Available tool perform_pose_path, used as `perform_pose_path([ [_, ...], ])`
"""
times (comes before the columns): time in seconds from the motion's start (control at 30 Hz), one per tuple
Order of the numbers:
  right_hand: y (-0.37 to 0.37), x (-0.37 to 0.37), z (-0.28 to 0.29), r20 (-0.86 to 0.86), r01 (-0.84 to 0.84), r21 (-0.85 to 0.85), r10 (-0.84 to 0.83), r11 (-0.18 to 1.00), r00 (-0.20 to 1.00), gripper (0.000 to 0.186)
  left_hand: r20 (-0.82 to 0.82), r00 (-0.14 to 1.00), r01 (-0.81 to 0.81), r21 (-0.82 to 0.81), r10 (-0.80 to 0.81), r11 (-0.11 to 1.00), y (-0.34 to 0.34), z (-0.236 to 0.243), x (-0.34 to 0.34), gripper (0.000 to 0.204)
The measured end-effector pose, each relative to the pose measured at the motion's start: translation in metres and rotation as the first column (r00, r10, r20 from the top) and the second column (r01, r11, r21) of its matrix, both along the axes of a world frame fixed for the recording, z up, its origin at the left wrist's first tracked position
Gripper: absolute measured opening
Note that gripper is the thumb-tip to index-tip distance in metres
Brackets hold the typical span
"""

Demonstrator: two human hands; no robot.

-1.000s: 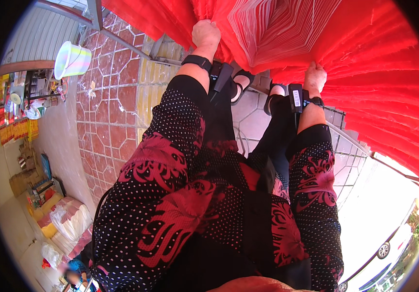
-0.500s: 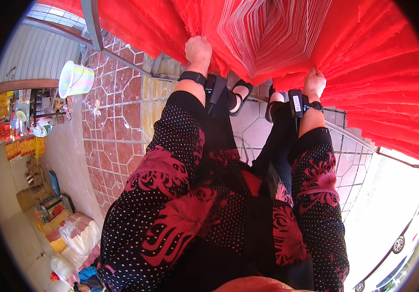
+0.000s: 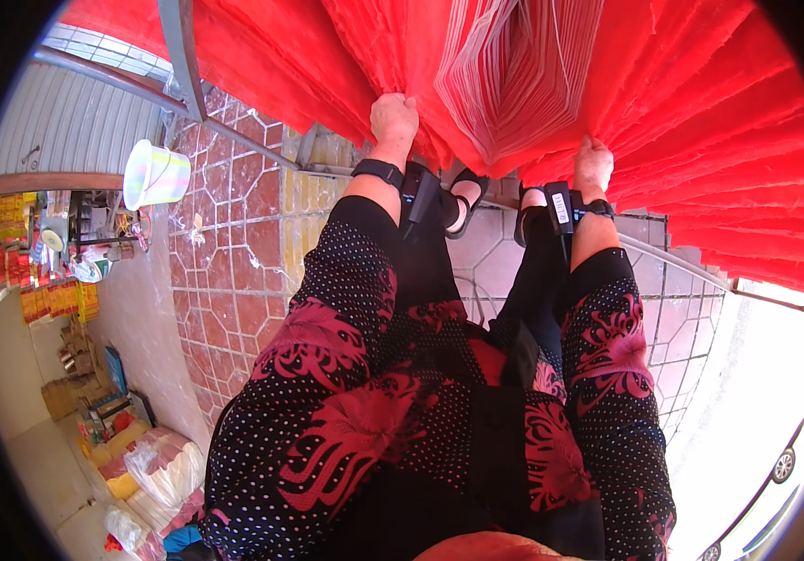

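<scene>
Both fists clenched on red paper stack [image 3: 608, 84]: L hand [image 3: 394, 117], R hand [image 3: 593, 161], well apart.

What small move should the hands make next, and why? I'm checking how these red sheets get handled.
Probably draw both grips apart a little to spread the fan. The left hand and right hand each pinch the edge of the red sheets, which bunch into tight folds between them.

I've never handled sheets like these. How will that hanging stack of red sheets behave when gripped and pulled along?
The red sheets probably stay floppy: they drape in fanned, curved folds. Their thin ragged edges suggest they tear easily. Each looks light, but the thick bunch gripped by the left hand and right hand may drag together.
</scene>
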State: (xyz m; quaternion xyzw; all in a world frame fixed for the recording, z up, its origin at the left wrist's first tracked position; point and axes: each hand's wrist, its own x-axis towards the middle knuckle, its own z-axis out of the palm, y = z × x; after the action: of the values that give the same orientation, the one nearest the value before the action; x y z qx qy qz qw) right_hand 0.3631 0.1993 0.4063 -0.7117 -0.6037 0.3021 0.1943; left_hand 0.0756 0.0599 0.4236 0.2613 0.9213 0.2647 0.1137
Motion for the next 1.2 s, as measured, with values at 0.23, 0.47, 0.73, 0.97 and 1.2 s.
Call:
perform_pose_path([
  [0.23,-0.002,-0.004,0.002,0.017,-0.039,-0.055,0.039,0.998,0.999,0.037,0.181,0.977,0.105,0.070,-0.116,0.992,0.003,-0.025,-0.005,0.022],
  [0.47,-0.015,-0.017,0.015,0.018,-0.082,-0.025,0.083,0.996,0.996,0.037,0.367,0.892,0.218,0.164,-0.265,0.962,0.006,-0.012,0.013,0.019],
  [0.73,-0.027,-0.036,0.024,0.017,-0.137,0.012,0.137,0.991,0.990,0.032,0.375,0.852,0.336,0.142,-0.365,0.931,0.007,0.010,0.025,0.021],
  [0.97,-0.029,-0.038,0.030,0.019,-0.104,0.021,0.103,0.994,0.994,0.033,0.332,0.858,0.368,0.138,-0.393,0.919,0.005,0.013,0.025,0.022],
  [1.2,-0.029,-0.033,0.032,-0.049,-0.062,0.027,0.063,0.998,0.997,0.035,0.397,0.851,0.289,0.194,-0.345,0.937,0.004,0.004,0.018,0.020],
])
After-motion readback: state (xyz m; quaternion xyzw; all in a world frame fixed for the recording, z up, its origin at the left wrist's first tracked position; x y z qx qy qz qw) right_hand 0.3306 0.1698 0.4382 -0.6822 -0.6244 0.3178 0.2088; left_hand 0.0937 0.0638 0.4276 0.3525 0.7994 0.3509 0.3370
